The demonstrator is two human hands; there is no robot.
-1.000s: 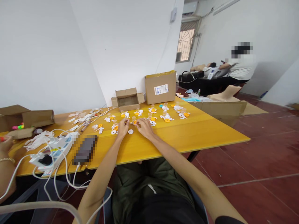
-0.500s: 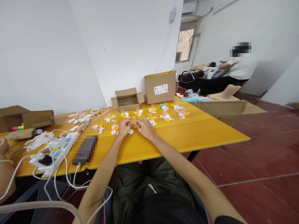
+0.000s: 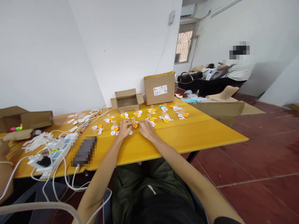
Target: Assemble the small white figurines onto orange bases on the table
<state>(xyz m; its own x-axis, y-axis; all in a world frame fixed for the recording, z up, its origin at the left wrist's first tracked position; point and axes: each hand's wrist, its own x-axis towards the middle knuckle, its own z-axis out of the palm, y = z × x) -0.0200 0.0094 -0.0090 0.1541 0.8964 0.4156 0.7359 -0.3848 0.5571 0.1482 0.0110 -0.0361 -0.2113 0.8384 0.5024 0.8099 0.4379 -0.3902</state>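
Note:
On the wooden table (image 3: 201, 133), my left hand (image 3: 125, 128) is beside an orange round plastic part (image 3: 135, 126), its fingers curled together with the thumb reaching toward that part. My right hand (image 3: 146, 128) is on the other side, fingertips bent inward close to small white pieces. Whatever the fingers of either hand hold is too small to make out. A clear plastic cup (image 3: 133, 119) stands just behind the orange part. Partly covered by my left hand is a white disc (image 3: 130, 132). Another white disc (image 3: 113, 133) lies to the left.
Several clusters of white and orange parts (image 3: 166, 119) spread around my hands. Behind them are an open carton (image 3: 127, 102) and a taller box (image 3: 159, 88). A power strip (image 3: 58, 152), cables and a dark phone (image 3: 85, 151) lie left. Another person's arm (image 3: 6, 174) is at far left.
My hands have moved slightly apart, uncovering more of the orange part between them. The camera view has shifted a little.

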